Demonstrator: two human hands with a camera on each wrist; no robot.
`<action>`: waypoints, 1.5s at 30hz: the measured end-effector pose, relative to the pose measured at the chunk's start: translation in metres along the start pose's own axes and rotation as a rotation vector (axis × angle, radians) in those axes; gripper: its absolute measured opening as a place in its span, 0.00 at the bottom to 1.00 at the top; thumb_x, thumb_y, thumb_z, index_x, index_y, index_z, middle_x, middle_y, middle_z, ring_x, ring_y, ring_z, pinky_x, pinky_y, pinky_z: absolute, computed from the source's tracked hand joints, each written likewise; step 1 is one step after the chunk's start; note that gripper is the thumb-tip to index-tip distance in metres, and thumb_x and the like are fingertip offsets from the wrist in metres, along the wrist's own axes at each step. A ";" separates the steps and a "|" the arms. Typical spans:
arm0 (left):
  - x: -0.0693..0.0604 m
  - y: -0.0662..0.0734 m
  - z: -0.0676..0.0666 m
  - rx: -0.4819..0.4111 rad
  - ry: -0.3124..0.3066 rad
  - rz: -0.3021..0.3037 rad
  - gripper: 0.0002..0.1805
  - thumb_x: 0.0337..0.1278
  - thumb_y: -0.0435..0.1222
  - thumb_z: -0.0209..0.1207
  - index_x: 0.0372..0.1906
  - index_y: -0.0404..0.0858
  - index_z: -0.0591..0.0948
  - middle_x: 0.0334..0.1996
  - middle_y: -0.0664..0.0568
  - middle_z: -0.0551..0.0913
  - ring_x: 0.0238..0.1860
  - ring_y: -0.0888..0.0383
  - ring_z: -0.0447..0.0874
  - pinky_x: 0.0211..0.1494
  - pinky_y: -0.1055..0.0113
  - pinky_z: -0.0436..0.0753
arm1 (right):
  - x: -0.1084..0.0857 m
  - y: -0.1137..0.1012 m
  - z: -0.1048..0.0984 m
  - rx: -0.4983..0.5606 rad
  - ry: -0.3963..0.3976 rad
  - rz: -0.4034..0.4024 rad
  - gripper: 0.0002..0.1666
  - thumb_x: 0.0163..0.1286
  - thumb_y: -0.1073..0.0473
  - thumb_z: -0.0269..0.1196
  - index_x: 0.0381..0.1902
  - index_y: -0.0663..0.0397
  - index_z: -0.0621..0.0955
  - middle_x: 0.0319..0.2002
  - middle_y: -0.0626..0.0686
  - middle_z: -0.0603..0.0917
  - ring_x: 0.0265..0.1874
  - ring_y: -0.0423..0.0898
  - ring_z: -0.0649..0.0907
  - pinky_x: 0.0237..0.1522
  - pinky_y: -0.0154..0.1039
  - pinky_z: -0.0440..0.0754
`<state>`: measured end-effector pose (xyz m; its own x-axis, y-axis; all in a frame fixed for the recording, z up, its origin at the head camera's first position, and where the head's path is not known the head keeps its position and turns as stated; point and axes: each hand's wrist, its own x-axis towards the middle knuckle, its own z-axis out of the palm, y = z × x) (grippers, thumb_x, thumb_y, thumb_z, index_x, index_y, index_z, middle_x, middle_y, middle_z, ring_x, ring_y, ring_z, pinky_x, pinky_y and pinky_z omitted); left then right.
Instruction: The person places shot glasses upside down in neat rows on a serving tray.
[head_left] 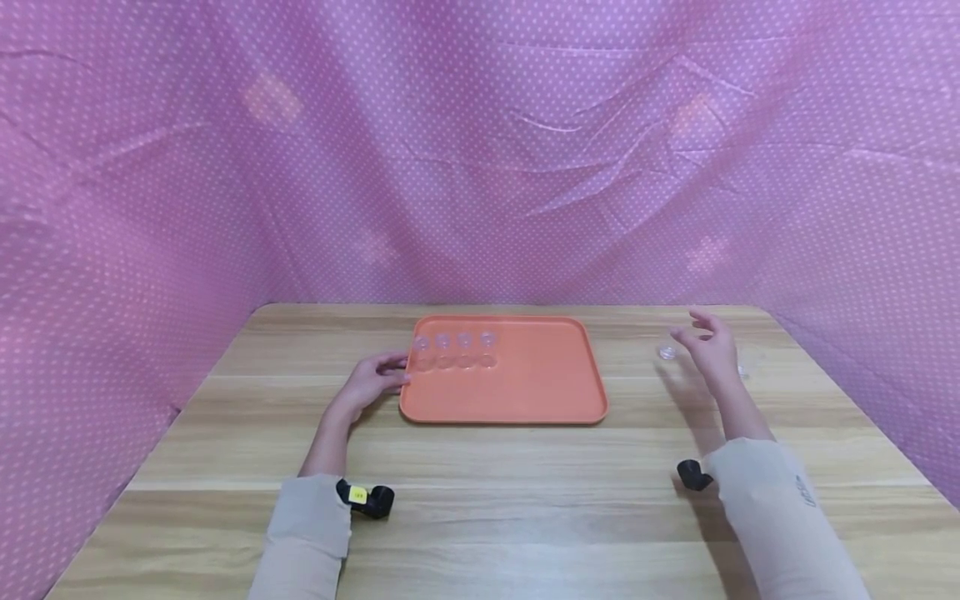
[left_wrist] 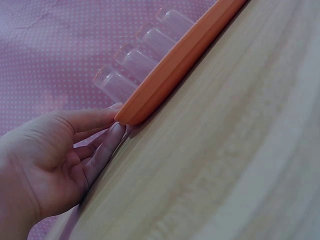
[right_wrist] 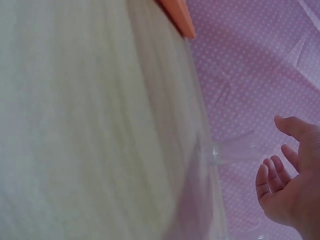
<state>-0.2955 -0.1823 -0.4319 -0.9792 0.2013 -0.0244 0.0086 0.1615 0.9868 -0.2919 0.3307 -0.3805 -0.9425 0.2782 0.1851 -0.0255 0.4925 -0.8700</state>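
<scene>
My left hand [head_left: 367,385] pinches the left edge of the orange tray [head_left: 517,407]; in the left wrist view, the thumb and fingers of my left hand [left_wrist: 62,155] meet at the tray's corner [left_wrist: 150,95]. Several clear cups stand in a row on the tray's left part, one of them a cup [left_wrist: 114,84] close to my fingertips. Over the table's right side my right hand [head_left: 708,350] is raised, fingers loosely bent and apart, holding nothing. Just left of it stands a clear cup [head_left: 667,353]; the same cup [right_wrist: 235,149] shows beside my right hand [right_wrist: 292,180] in the right wrist view.
Another clear object [head_left: 742,371], partly hidden, is on the table right of my right hand. The wooden table [head_left: 510,500] runs back to a pink dotted cloth [head_left: 480,167] that hangs behind and at both sides.
</scene>
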 end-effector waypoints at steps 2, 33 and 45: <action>-0.001 0.001 0.000 -0.001 -0.001 -0.002 0.28 0.55 0.23 0.55 0.61 0.22 0.64 0.54 0.31 0.69 0.41 0.57 0.77 0.47 0.67 0.81 | -0.001 0.003 0.000 -0.001 -0.007 0.013 0.36 0.65 0.54 0.59 0.66 0.62 0.60 0.62 0.66 0.63 0.49 0.52 0.67 0.46 0.39 0.71; 0.000 0.001 0.000 0.020 0.005 -0.016 0.27 0.55 0.24 0.55 0.62 0.24 0.64 0.54 0.32 0.69 0.43 0.52 0.77 0.47 0.67 0.81 | 0.006 0.047 0.025 -0.040 -0.025 0.113 0.32 0.65 0.58 0.57 0.62 0.69 0.63 0.56 0.67 0.68 0.54 0.58 0.68 0.56 0.48 0.71; 0.000 -0.001 0.000 0.023 0.005 -0.030 0.28 0.55 0.24 0.56 0.62 0.26 0.65 0.54 0.34 0.70 0.45 0.51 0.76 0.48 0.66 0.81 | 0.005 0.049 0.028 -0.157 0.018 0.108 0.25 0.64 0.54 0.59 0.52 0.66 0.72 0.52 0.68 0.73 0.51 0.61 0.71 0.57 0.54 0.67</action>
<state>-0.2952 -0.1829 -0.4324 -0.9801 0.1914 -0.0534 -0.0164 0.1898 0.9817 -0.3072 0.3333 -0.4349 -0.9309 0.3502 0.1040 0.1290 0.5816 -0.8032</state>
